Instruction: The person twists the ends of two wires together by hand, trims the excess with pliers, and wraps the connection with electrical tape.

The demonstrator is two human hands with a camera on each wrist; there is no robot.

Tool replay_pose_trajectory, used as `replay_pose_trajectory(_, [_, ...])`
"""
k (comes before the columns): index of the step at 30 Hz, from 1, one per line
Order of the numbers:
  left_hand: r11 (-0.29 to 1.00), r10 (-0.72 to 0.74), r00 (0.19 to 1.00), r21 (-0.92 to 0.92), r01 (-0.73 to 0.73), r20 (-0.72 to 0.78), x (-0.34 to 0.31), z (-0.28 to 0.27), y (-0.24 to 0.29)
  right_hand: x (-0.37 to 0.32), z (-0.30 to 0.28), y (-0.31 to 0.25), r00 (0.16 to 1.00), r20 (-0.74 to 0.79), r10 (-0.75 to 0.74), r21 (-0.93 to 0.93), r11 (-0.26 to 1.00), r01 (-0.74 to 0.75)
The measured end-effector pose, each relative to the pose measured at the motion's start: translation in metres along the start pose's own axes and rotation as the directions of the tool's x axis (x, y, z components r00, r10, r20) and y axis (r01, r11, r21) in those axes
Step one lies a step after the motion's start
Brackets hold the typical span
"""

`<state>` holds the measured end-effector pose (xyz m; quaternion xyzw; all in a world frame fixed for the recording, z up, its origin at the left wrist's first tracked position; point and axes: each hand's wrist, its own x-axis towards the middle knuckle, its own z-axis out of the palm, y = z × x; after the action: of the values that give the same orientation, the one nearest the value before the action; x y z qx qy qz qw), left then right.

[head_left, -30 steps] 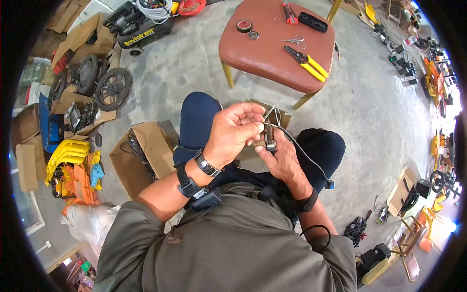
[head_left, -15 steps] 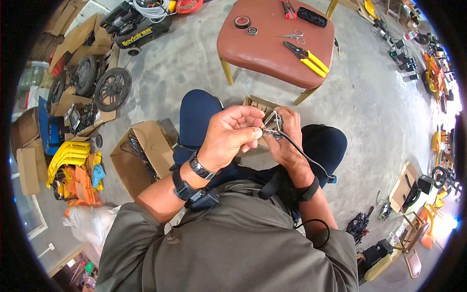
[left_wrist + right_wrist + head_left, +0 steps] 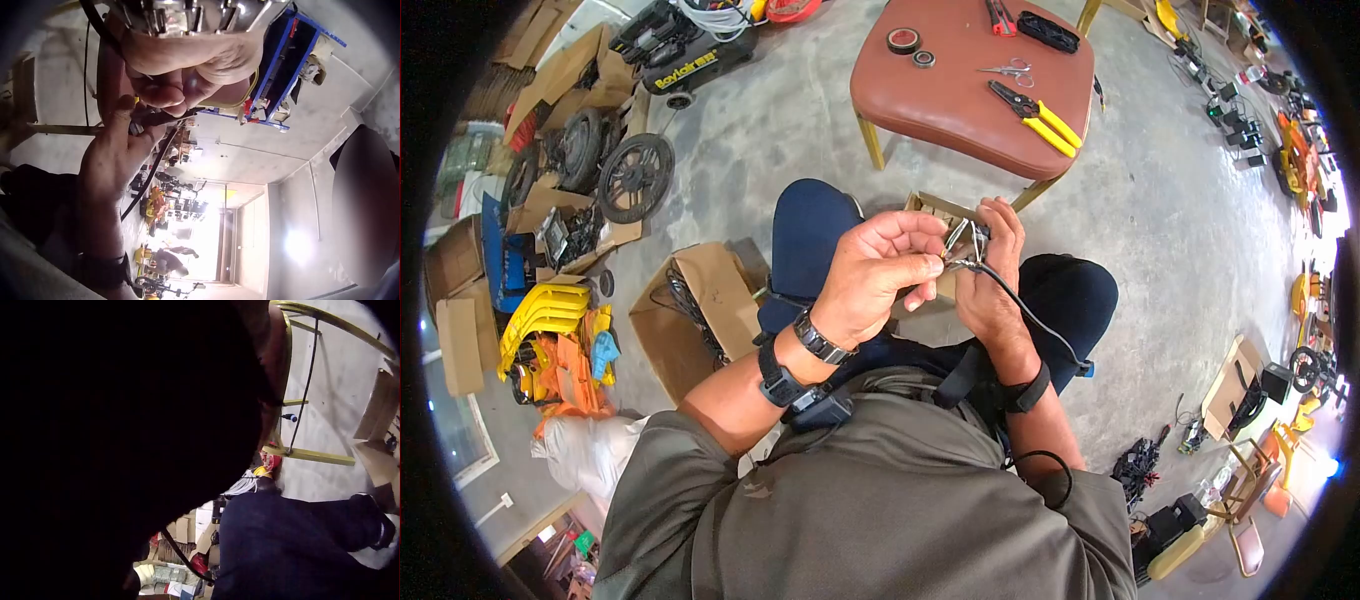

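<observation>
In the head view, the left hand (image 3: 875,275) pinches the thin wire ends of a black cable (image 3: 1022,305) between thumb and fingertips. Just right of it, the right hand (image 3: 992,275) is raised with its fingers around a small dark metallic object (image 3: 979,236), partly hidden among pale looped wires (image 3: 960,238). In the left wrist view, fingertips of the left hand (image 3: 194,69) meet the dark piece from above, and the right hand (image 3: 112,156) grips from below with the cable (image 3: 153,172) trailing down. The right wrist view is mostly dark.
A brown chair seat (image 3: 970,90) ahead bears yellow-handled strippers (image 3: 1038,118), scissors (image 3: 1010,71), tape (image 3: 903,40) and red-handled pliers. An open carton (image 3: 685,320) stands left of the knees; a smaller box is beneath the hands. Wheels and yellow parts lie far left.
The right hand has moved up and its fingers now lie beside the looped wires; the metallic object has turned and is more hidden. The left hand has stayed nearly still, pinching the wires.
</observation>
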<state>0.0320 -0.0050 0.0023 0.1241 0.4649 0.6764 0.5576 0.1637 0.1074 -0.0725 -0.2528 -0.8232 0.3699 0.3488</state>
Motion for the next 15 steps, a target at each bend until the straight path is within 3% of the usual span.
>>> replay_pose_trajectory(5, [1.000,-0.004,1.000,-0.011,0.004,0.008,0.0008,0.0011,-0.0030,-0.0001,-0.0001,-0.0022,0.999,0.043,0.016,0.068,0.997,-0.019])
replay_pose_trajectory(15, [0.998,-0.010,1.000,-0.063,0.009,-0.011,0.0031,0.0008,-0.0049,0.0039,0.0009,-0.0011,1.000,0.011,0.020,-0.035,0.999,-0.019])
